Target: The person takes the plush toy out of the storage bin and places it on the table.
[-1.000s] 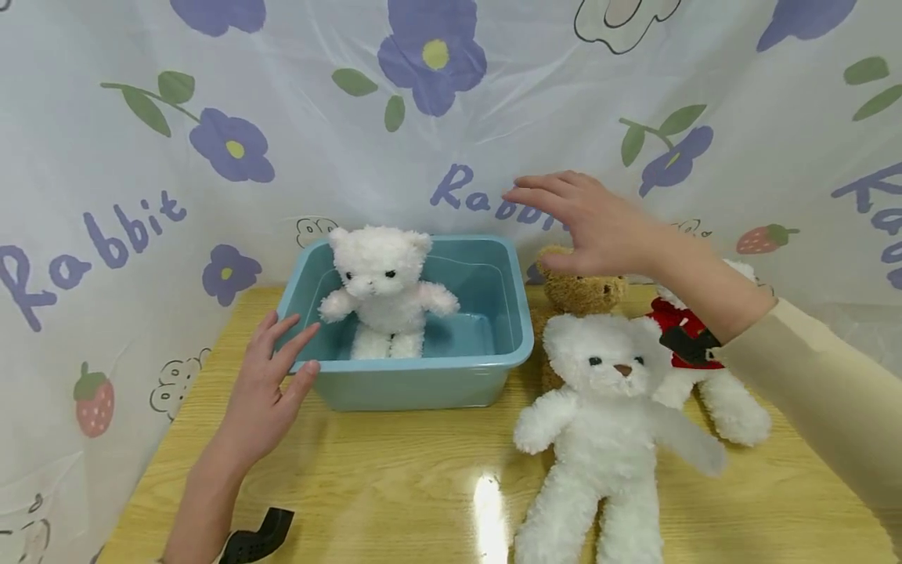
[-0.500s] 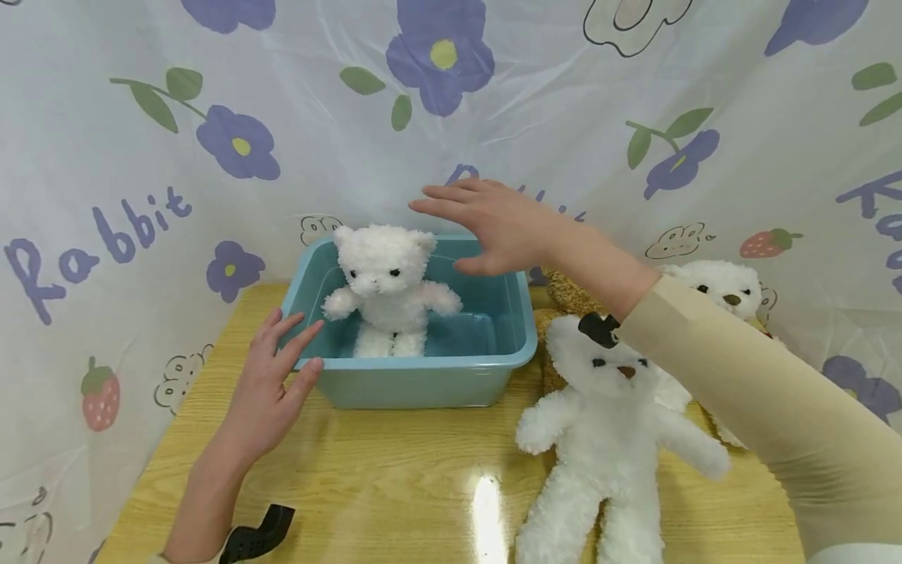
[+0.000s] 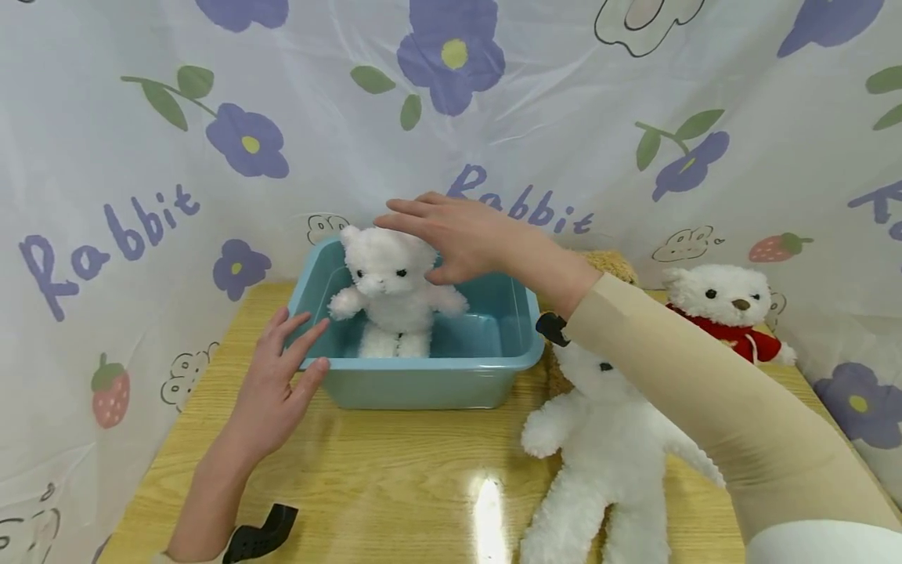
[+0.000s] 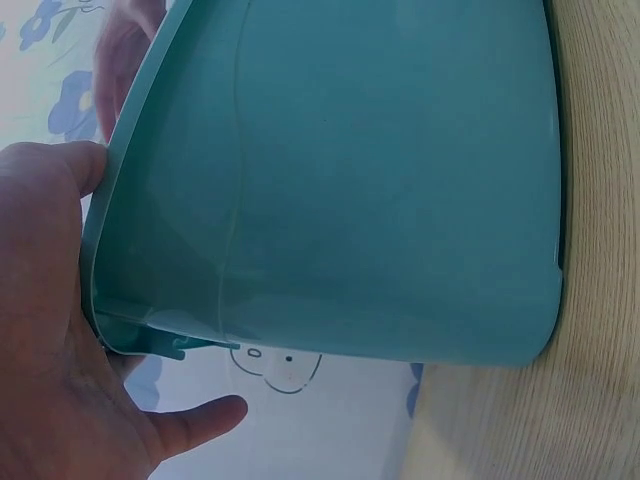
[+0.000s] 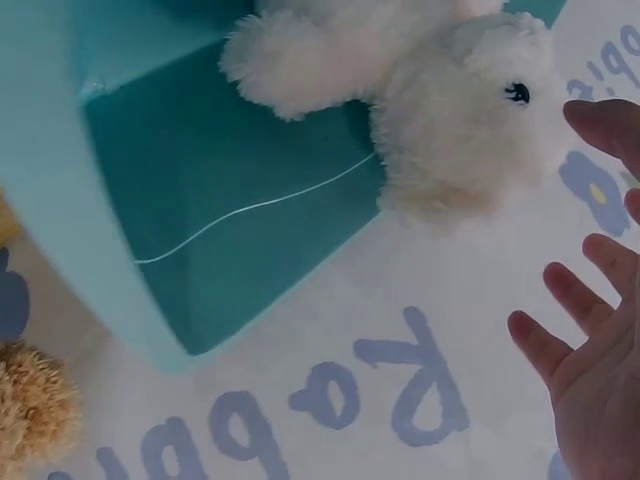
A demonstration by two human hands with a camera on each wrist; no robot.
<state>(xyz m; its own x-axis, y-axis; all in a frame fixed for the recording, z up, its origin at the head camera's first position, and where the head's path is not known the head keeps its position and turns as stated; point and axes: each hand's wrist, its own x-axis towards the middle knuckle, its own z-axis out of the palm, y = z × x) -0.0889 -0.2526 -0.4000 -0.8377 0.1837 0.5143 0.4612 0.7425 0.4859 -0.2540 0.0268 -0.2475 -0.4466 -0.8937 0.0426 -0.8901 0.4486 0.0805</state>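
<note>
Hovering: right hand [image 3: 458,239], fingers apart, grasping nothing, near the head of small fluffy white plush bear [image 3: 395,301]. Bear's upright inside light-blue rectangular plastic tub [image 3: 423,388]. Left hand [image 3: 278,384], fingers spread, touches tub's rim at left front corner.

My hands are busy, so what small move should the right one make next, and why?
Perhaps curl your right hand around the head of the white bear in the blue tub: your fingers are open by the head, not gripping, while your left hand is at the tub's rim.
</note>
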